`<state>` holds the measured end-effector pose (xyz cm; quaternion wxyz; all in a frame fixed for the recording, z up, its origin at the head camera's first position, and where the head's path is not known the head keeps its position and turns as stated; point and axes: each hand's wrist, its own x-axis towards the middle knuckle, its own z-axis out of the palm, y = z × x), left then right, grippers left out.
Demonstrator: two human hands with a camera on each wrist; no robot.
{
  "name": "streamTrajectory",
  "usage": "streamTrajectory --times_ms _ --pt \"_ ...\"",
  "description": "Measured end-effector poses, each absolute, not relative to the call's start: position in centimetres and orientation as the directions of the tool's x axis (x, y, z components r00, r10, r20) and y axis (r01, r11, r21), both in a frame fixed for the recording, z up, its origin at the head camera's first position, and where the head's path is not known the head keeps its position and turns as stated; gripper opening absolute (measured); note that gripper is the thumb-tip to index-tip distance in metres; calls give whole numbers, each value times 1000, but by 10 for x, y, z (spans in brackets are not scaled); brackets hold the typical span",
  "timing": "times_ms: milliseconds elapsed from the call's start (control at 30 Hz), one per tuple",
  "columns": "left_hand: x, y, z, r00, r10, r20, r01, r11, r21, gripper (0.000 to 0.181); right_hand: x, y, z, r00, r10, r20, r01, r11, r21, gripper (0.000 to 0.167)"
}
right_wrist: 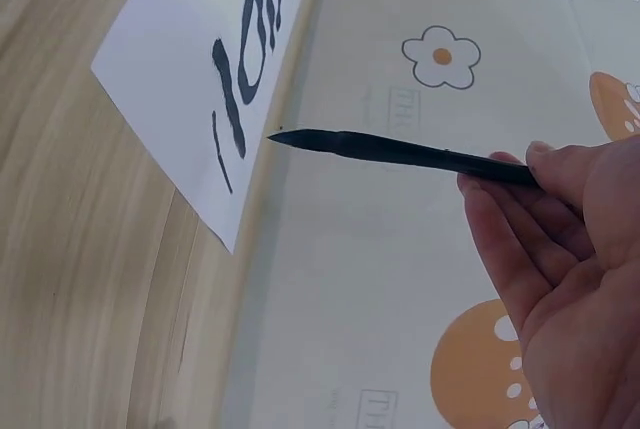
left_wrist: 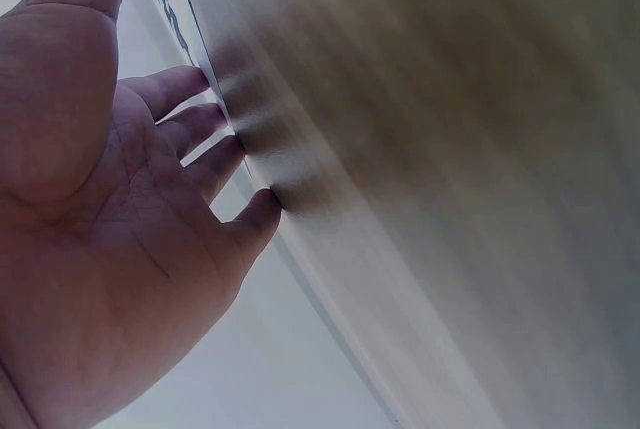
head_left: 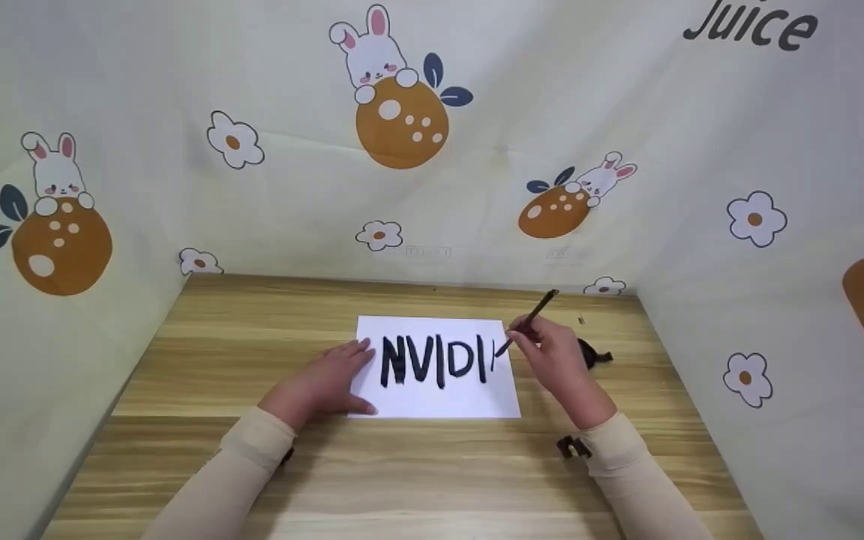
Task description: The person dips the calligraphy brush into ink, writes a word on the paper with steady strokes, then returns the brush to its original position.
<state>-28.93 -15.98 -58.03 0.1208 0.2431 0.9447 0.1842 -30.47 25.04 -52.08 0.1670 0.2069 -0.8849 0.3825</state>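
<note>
A white sheet of paper (head_left: 432, 405) lies on the wooden table, with thick black strokes (head_left: 460, 360) reading "NVIDI" and one thinner upright line at their right. My left hand (head_left: 323, 379) rests over the sheet's left edge, thumb and fingers spread; in the left wrist view its fingertips (left_wrist: 262, 207) touch down at that edge. Between thumb and fingers, my right hand (head_left: 556, 356) pinches a dark writing brush (right_wrist: 390, 149) near the paper's right edge. The right wrist view shows the brush's pointed black tip apart from the thin line, seemingly above the sheet.
A black object (head_left: 598, 355), partly hidden behind my right hand, sits on the table (head_left: 417, 480) at the right. A tiny dark bit (head_left: 581, 320) lies beyond it. Printed cloth walls (head_left: 289, 217) with rabbits and flowers enclose the back and both sides.
</note>
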Motion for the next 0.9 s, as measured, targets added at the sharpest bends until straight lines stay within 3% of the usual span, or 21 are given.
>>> streamTrajectory --times_ms 900 --pt "-289 -159 -579 -849 511 -138 426 814 394 111 -334 254 -542 -874 -171 456 -445 661 -605 7"
